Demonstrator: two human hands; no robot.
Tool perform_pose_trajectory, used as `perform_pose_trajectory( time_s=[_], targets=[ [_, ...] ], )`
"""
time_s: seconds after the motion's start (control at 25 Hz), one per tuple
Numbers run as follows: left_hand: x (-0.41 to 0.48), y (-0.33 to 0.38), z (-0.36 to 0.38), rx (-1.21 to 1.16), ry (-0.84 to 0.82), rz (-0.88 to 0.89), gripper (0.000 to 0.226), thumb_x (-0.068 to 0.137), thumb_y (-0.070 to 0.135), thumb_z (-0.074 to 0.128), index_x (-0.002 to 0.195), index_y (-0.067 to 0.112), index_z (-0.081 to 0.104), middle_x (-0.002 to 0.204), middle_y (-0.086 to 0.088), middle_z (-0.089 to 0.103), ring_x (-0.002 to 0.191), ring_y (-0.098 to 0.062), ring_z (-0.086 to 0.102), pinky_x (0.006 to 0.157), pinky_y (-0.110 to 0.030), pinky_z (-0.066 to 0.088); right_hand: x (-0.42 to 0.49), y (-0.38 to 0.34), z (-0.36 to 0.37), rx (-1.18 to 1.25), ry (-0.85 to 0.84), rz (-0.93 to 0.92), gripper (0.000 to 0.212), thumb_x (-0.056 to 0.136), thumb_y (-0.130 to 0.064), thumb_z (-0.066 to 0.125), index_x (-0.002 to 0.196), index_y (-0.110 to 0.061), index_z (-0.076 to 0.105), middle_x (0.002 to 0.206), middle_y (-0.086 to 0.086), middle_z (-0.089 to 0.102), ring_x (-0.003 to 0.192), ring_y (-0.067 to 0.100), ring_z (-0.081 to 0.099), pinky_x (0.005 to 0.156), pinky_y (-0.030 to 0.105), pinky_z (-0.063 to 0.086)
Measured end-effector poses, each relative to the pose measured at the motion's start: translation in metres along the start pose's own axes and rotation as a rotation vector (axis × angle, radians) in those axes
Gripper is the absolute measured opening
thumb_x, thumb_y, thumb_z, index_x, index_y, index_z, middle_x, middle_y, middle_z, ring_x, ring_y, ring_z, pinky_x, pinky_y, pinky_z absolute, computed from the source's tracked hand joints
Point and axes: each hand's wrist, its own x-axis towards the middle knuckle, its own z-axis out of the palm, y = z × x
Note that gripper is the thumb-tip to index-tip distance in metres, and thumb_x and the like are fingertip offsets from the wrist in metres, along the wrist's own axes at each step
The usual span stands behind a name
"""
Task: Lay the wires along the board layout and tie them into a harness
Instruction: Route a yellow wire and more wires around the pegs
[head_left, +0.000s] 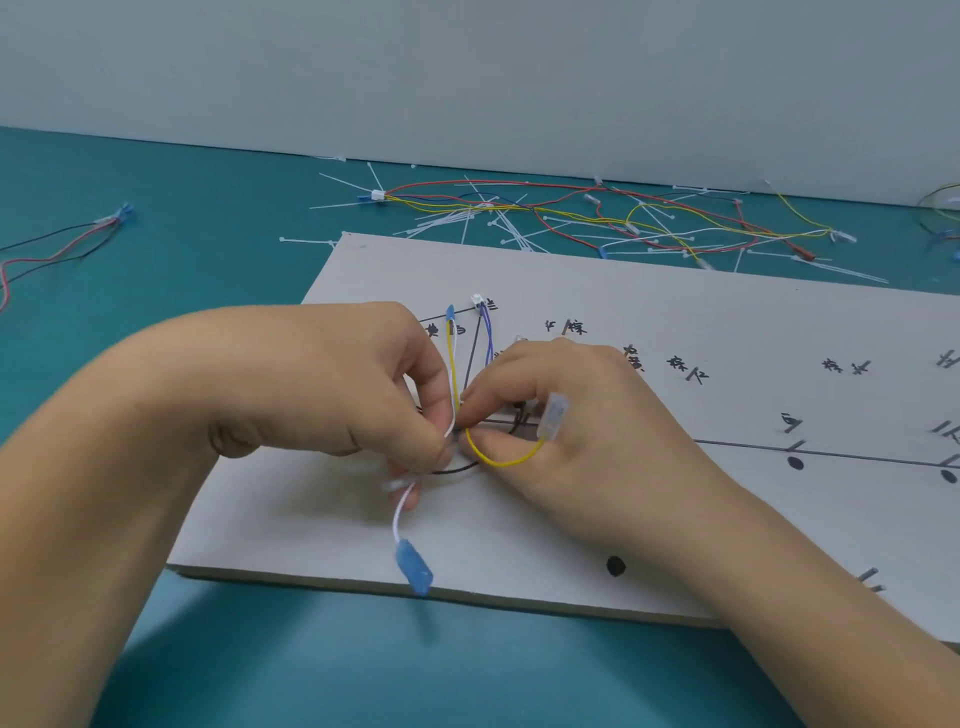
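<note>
- on the board (675, 312), near its left end, the left hand (332, 384) pinches the white wire (398, 514).
- the right hand (571, 415), fingers curled, pinches the yellow wire (498, 461) beside it.

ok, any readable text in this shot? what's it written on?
All handwritten on the board:
"棕", with a blurred character to its left
"棕红", likely
"白", likely
"黄", likely, beside the left hand
Other marks: blurred or cut off.
No print on the white wire or the yellow wire by the right hand.
</note>
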Motion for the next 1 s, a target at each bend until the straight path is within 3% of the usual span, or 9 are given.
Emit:
perform_pose_trajectory(
  time_s=[0.2,0.36,0.48,0.68,0.72,0.84,0.92,1.0],
  targets=[
    [0.003,-0.003,0.004,0.101,-0.012,-0.015,0.029,0.059,0.043,0.08,0.078,0.025,0.068,0.062,-0.001,0.068,0.051,-0.009,0.045,0.059,-0.032,0.033,-0.001,-0.002,-0.004,-0.003,-0.049,0.032,0.016,0.08,-0.018,0.076,0.091,-0.029,0.081,0.097,-0.006,0.066,0.096,0.018,0.059,0.084,0.034,0.047],
    [0.0,-0.004,0.001,0.07,-0.024,-0.01,0.033,0.055,0.043,0.083,0.071,0.025,0.06,0.06,-0.006,0.062,0.055,-0.014,0.043,0.062,-0.037,0.03,-0.001,-0.002,-0.004,-0.046,-0.073,0.028,0.014,0.082,-0.02,0.077,0.092,-0.029,0.079,0.099,-0.007,0.066,0.099,0.018,0.057,0.084,0.03,0.044],
    [0.0,-0.003,0.001,-0.001,-0.041,0.012,0.038,0.051,0.042,0.085,0.072,0.023,0.06,0.082,-0.023,0.071,0.067,-0.019,0.049,0.068,-0.041,0.033,-0.001,-0.002,-0.005,-0.06,-0.073,0.029,0.013,0.082,-0.02,0.077,0.091,-0.029,0.078,0.1,-0.008,0.066,0.102,0.019,0.057,0.088,0.032,0.044],
    [-0.002,-0.007,-0.006,-0.039,-0.075,0.039,0.036,0.057,0.038,0.086,0.091,0.031,0.073,0.083,-0.006,0.08,0.077,-0.032,0.068,0.076,-0.053,0.048,-0.001,-0.002,-0.005,-0.049,-0.078,0.036,0.013,0.083,-0.022,0.078,0.092,-0.031,0.078,0.101,-0.01,0.064,0.101,0.015,0.055,0.086,0.028,0.043],
    [-0.002,-0.008,-0.008,-0.052,-0.084,0.041,0.035,0.06,0.037,0.085,0.093,0.032,0.074,0.083,-0.005,0.081,0.079,-0.031,0.069,0.076,-0.052,0.049,-0.001,-0.002,-0.005,-0.05,-0.078,0.033,0.012,0.083,-0.023,0.079,0.092,-0.031,0.078,0.101,-0.01,0.064,0.101,0.015,0.055,0.086,0.028,0.043],
    [-0.001,-0.009,-0.008,-0.116,-0.101,0.045,0.025,0.068,0.032,0.083,0.092,0.028,0.076,0.081,-0.008,0.08,0.058,-0.012,0.058,0.054,-0.019,0.04,-0.001,-0.003,-0.005,-0.057,-0.081,0.024,0.012,0.083,-0.024,0.08,0.092,-0.031,0.078,0.1,-0.009,0.064,0.095,0.015,0.054,0.079,0.027,0.039],
    [0.001,-0.01,-0.009,-0.133,-0.044,0.041,0.018,0.072,0.027,0.085,0.088,0.026,0.077,0.078,-0.009,0.079,0.043,-0.005,0.044,0.039,-0.011,0.03,-0.001,-0.003,-0.005,-0.053,-0.082,0.026,0.01,0.083,-0.023,0.08,0.091,-0.03,0.078,0.1,-0.009,0.063,0.093,0.014,0.053,0.077,0.026,0.037],
    [0.004,-0.014,-0.014,-0.104,0.094,0.027,0.014,0.078,0.021,0.089,0.084,0.027,0.078,0.075,-0.008,0.079,0.04,-0.004,0.042,0.037,-0.009,0.029,0.0,-0.002,-0.005,-0.048,-0.083,0.031,0.008,0.084,-0.025,0.079,0.089,-0.03,0.078,0.101,-0.01,0.063,0.098,0.014,0.054,0.081,0.026,0.04]
  ],
)
